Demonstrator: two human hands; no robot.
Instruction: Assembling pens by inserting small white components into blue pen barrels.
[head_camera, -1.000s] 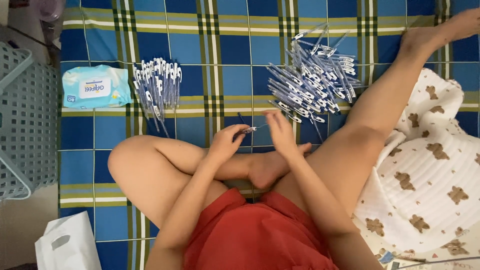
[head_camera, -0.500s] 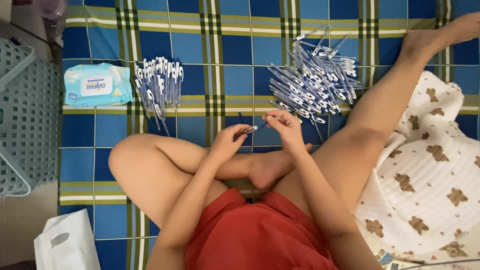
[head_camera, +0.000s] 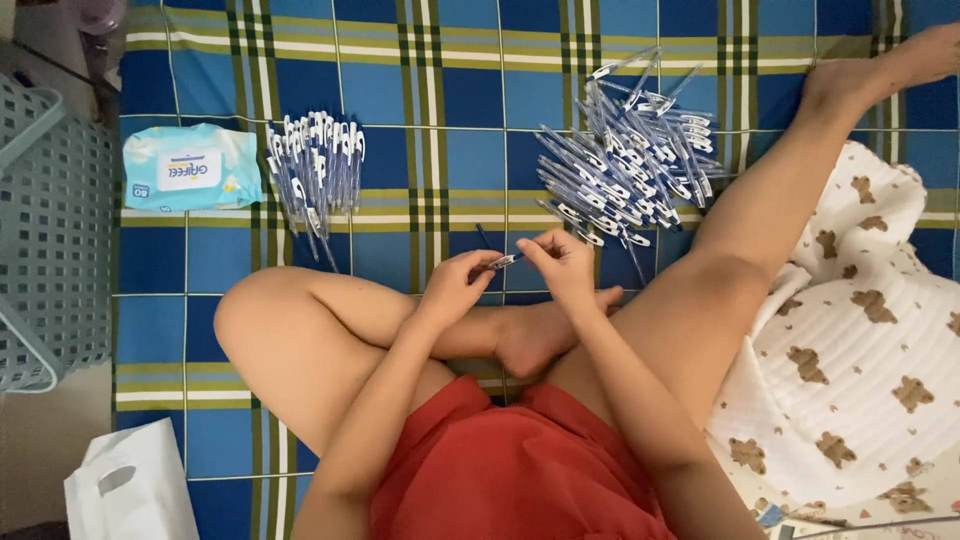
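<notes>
A seated person's left hand (head_camera: 455, 288) and right hand (head_camera: 560, 265) pinch one pen (head_camera: 503, 261) between them, its long axis running left-right, just near of the loose pile (head_camera: 630, 155).

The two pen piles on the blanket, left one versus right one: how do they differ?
The left pile is smaller, its pens side by side and roughly parallel, beside the wipes pack. The right pile is larger and looser, its pens crossing at angles, lying just beyond the hands. Both hold blue-and-white pens on the plaid blanket.
</notes>
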